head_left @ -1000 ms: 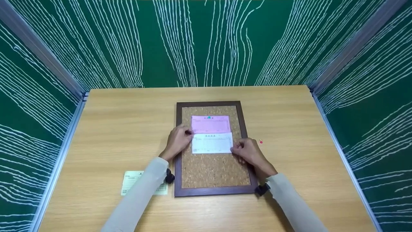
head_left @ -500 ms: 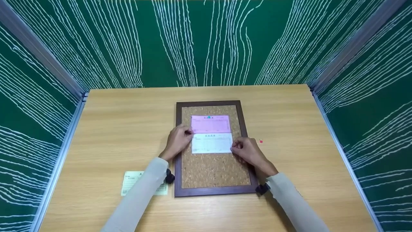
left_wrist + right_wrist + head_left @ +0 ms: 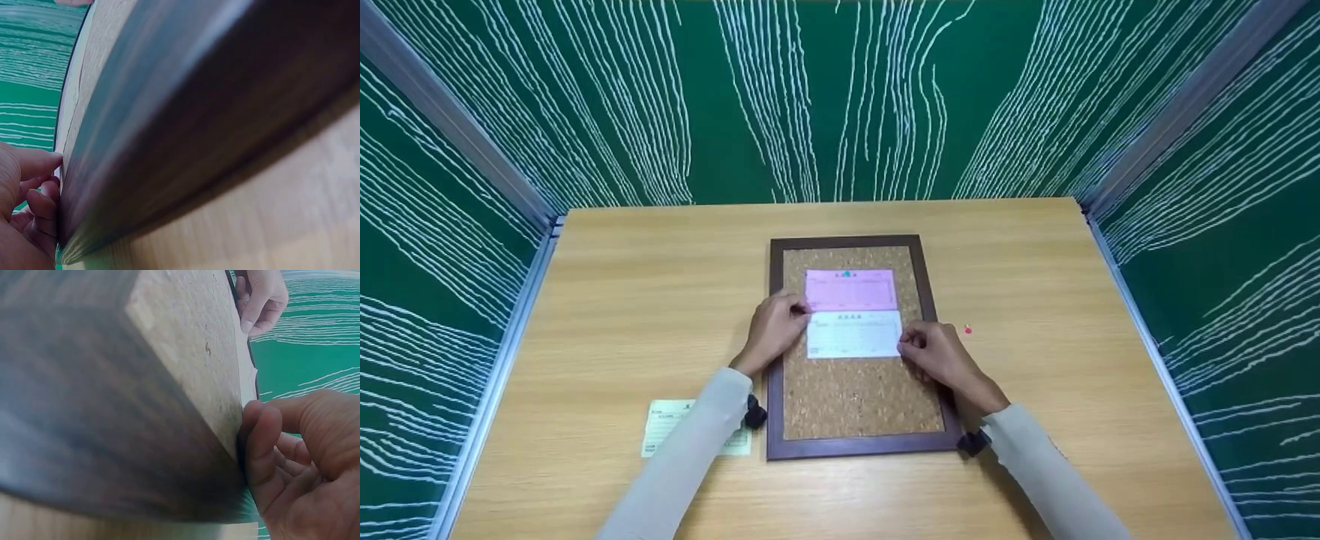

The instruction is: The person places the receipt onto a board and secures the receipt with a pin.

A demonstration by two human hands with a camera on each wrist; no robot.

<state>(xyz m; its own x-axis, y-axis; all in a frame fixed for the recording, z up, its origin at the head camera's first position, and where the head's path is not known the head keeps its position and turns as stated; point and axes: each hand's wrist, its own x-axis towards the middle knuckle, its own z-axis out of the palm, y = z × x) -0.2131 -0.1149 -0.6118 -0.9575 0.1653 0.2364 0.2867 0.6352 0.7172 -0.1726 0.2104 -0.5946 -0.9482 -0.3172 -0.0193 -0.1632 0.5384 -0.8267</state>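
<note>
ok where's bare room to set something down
Bare: pale wooden table behind the brown-framed cork board, left beyond the pale green paper slip, and right past the small red item; also cork below the white paper slip. Crowded: between left hand and right hand, with the pink paper slip just beyond.

Wooden table [image 3: 645, 300] under corkboard [image 3: 859, 401], green slip [image 3: 664, 421], red pin [image 3: 968, 330]
</note>
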